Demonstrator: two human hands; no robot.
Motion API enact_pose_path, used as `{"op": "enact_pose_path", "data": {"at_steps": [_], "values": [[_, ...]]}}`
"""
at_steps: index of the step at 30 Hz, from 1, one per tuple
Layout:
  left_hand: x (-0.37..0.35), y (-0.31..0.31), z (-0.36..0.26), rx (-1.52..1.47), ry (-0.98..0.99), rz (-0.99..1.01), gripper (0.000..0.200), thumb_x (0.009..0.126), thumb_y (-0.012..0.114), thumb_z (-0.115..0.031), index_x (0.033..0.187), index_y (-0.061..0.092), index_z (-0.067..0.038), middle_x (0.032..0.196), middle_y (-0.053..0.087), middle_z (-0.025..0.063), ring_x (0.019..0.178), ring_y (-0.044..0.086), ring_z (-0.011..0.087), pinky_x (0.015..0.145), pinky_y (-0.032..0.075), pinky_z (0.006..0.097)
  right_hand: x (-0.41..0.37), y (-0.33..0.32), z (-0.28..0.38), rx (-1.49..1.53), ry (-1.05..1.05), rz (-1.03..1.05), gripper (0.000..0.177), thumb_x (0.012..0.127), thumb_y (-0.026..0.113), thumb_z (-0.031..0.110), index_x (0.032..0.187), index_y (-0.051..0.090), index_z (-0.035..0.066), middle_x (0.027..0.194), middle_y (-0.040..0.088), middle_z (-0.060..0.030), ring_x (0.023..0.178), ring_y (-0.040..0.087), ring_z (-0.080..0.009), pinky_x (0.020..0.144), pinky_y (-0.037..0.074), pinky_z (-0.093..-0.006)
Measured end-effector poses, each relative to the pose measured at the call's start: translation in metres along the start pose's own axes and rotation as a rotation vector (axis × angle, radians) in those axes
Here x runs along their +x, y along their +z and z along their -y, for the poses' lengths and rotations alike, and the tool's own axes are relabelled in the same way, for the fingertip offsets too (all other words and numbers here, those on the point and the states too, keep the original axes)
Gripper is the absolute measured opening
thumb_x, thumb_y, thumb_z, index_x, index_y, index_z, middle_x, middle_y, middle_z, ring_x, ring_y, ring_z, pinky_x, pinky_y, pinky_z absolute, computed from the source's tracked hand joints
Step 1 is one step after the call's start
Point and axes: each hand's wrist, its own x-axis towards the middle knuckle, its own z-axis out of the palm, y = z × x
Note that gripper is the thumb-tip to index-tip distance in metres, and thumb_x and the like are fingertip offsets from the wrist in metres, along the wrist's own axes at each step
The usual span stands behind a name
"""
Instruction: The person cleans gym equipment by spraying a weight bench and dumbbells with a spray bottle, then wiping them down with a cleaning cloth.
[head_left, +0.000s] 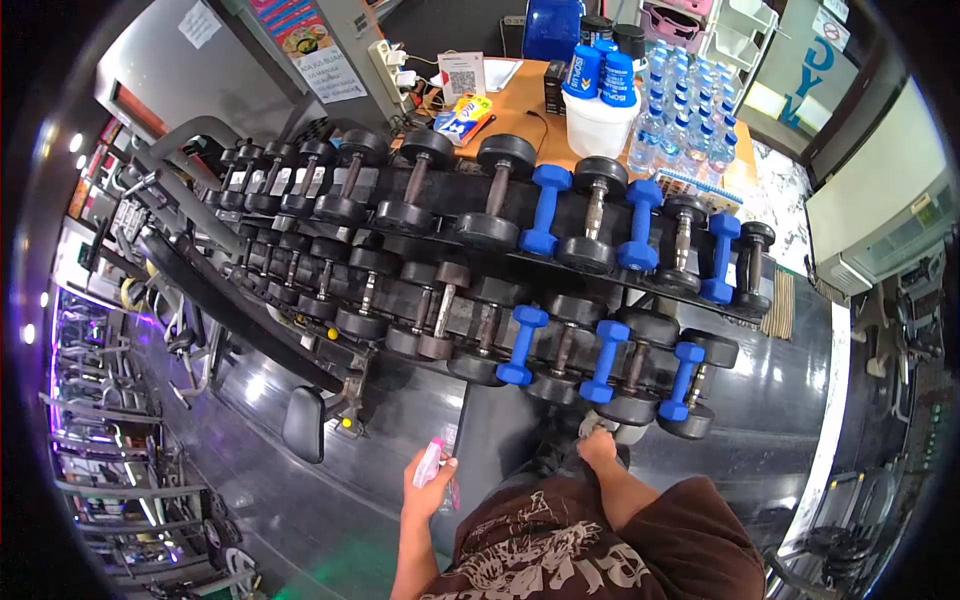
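Observation:
My left hand (425,495) is wrapped round a spray bottle (430,462) with a pink and white trigger head; most of its body is hidden by the fingers. My right hand (600,449) is closed on a pale crumpled cloth (590,425), just below the front of the lower rack tier. Nearest to that hand are a black dumbbell (632,385) and a blue dumbbell (605,362) on the lower tier. Another blue dumbbell (683,382) lies to their right. Both hands are apart from the dumbbells, as far as I can see.
The upper tier carries more black dumbbells (495,190) and blue ones (545,210). Behind it, a wooden table (520,95) bears water bottles (690,110), a white tub (597,125) and blue shakers (600,75). A padded bench (235,305) stands at left.

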Motion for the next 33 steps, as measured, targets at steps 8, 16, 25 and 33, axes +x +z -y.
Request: {"op": "enact_pose_path", "data": {"at_steps": [8, 16, 25, 33], "values": [[0.002, 0.006, 0.008, -0.040, -0.021, 0.027, 0.018, 0.086, 0.077, -0.012, 0.094, 0.064, -0.003, 0.075, 0.065, 0.0024, 0.067, 0.062, 0.0104, 0.062, 0.050, 0.0279, -0.009, -0.072, 0.132, 0.013, -0.416, -0.137, 0.058, 0.090, 0.065, 0.026, 0.145, 0.047, 0.034, 0.122, 0.058, -0.0230, 0.103, 0.065, -0.0437, 0.087, 0.054, -0.0518], [-0.007, 0.008, -0.008, -0.084, 0.039, 0.001, 0.018, 0.086, 0.078, -0.011, 0.094, 0.064, -0.003, 0.075, 0.065, 0.0023, 0.067, 0.061, 0.0101, 0.062, 0.049, 0.0272, -0.017, -0.026, 0.032, -0.088, -0.178, -0.021, 0.051, 0.090, 0.063, 0.028, 0.141, 0.054, 0.027, 0.117, 0.065, -0.0219, 0.102, 0.067, -0.0426, 0.090, 0.054, -0.0520], [-0.007, 0.016, -0.004, -0.029, -0.007, 0.017, 0.017, 0.086, 0.078, -0.013, 0.093, 0.065, -0.004, 0.077, 0.065, 0.0018, 0.069, 0.060, 0.0092, 0.064, 0.049, 0.0276, -0.011, -0.072, 0.132, 0.031, -0.414, -0.088, 0.056, 0.090, 0.064, 0.030, 0.144, 0.049, 0.026, 0.119, 0.065, -0.0213, 0.105, 0.066, -0.0411, 0.091, 0.053, -0.0514], [-0.012, 0.030, -0.021, -0.037, 0.071, 0.027, 0.017, 0.084, 0.075, -0.002, 0.095, 0.062, -0.002, 0.081, 0.065, 0.0045, 0.069, 0.063, 0.0130, 0.063, 0.052, 0.0297, -0.006, -0.040, 0.070, -0.129, -0.286, 0.034, 0.069, 0.091, 0.063, 0.031, 0.153, 0.034, 0.041, 0.116, 0.066, -0.0199, 0.103, 0.068, -0.0397, 0.089, 0.055, -0.0518]]}}
